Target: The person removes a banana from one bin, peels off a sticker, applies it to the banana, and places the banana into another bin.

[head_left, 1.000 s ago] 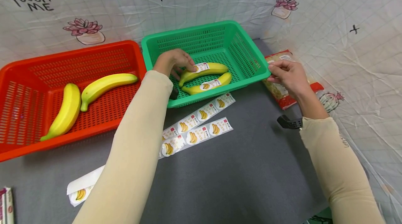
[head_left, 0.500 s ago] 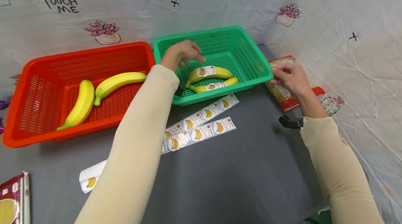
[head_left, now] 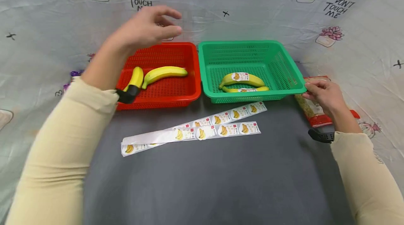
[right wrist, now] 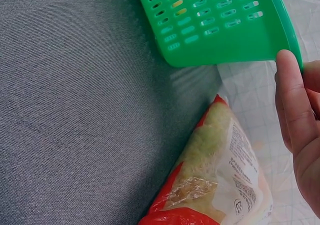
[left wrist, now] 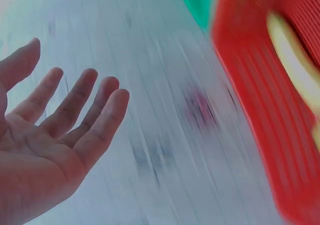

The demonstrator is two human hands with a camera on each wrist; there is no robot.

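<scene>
My left hand [head_left: 148, 25] hangs in the air above the back of the red basket [head_left: 176, 45], fingers spread and relaxed, holding nothing; the left wrist view shows its bare palm [left wrist: 55, 135] beside the blurred red basket [left wrist: 260, 110]. Two plain bananas [head_left: 165, 72] lie in the red basket. My right hand [head_left: 322, 91] pinches the front right corner of the green basket [head_left: 252, 44]; its thumb [right wrist: 292, 100] lies against the rim [right wrist: 215, 30]. Two bananas with stickers [head_left: 241, 77] lie in the green basket.
Two strips of banana stickers [head_left: 221, 118] lie on the grey mat in front of the baskets. A red and clear food bag [head_left: 310, 111] sits right of the green basket, under my right hand, and shows again as the bag [right wrist: 220, 180]. Printed cloth surrounds the mat.
My left hand let go of the stickered banana, lifted out of the green basket and swung left and up over the red basket. My right hand stayed at the green basket's corner.
</scene>
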